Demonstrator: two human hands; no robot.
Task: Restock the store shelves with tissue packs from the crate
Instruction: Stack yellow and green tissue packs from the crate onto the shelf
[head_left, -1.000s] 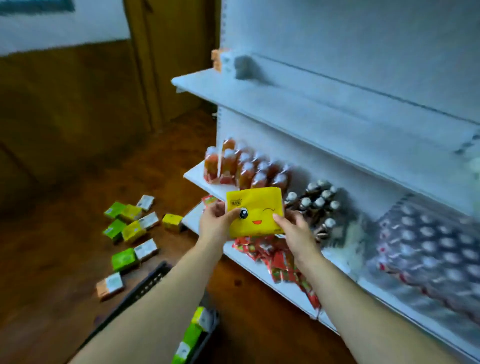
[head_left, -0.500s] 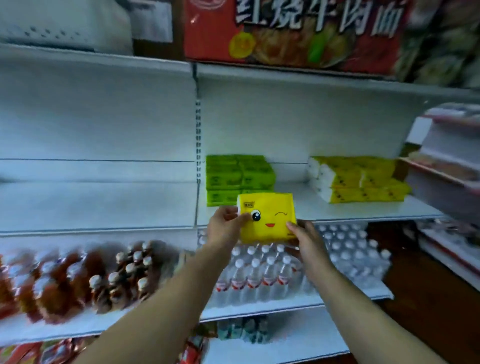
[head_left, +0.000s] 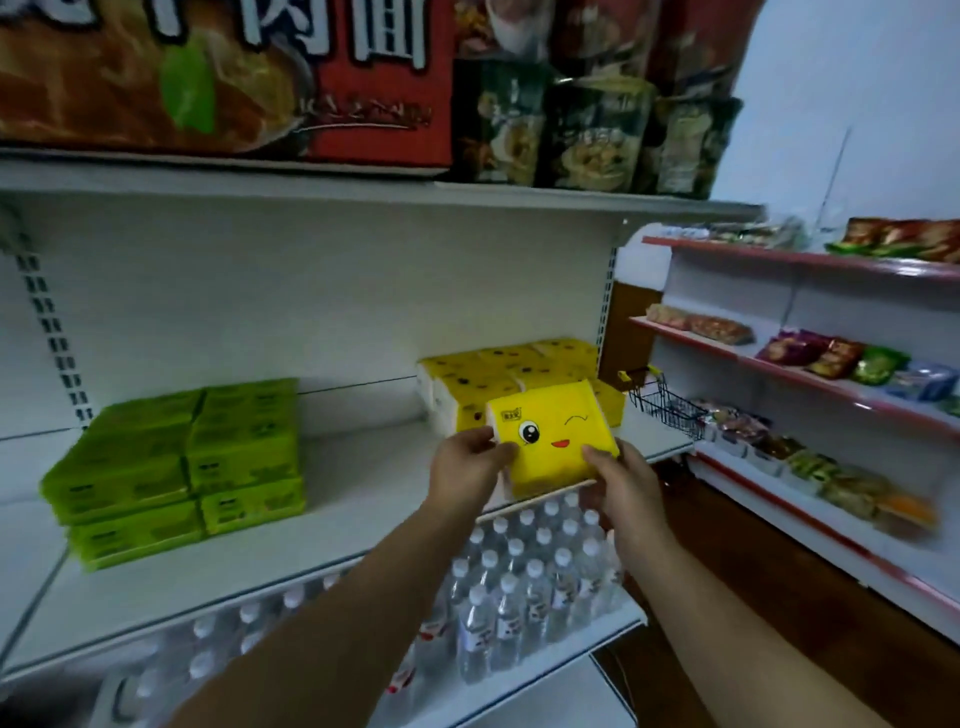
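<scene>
White shelf (head_left: 332, 525) (yellow stack (head_left: 498, 374) behind); both hands (head_left: 545, 473) grasp yellow tissue pack (head_left: 553, 436).

"肉面" on noodle carton (head_left: 208, 78)

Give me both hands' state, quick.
Left hand: closed on the yellow pack, left edge.
Right hand: closed on the same pack, lower right corner.

I held the yellow tissue pack (head_left: 553, 441) in both hands: left hand (head_left: 467, 467) at its left edge, right hand (head_left: 621, 480) at its lower right corner. Pack was just in front of the yellow stack (head_left: 498, 376) on the white shelf (head_left: 337, 519); green packs (head_left: 182, 462) sat well left of the stack.
</scene>
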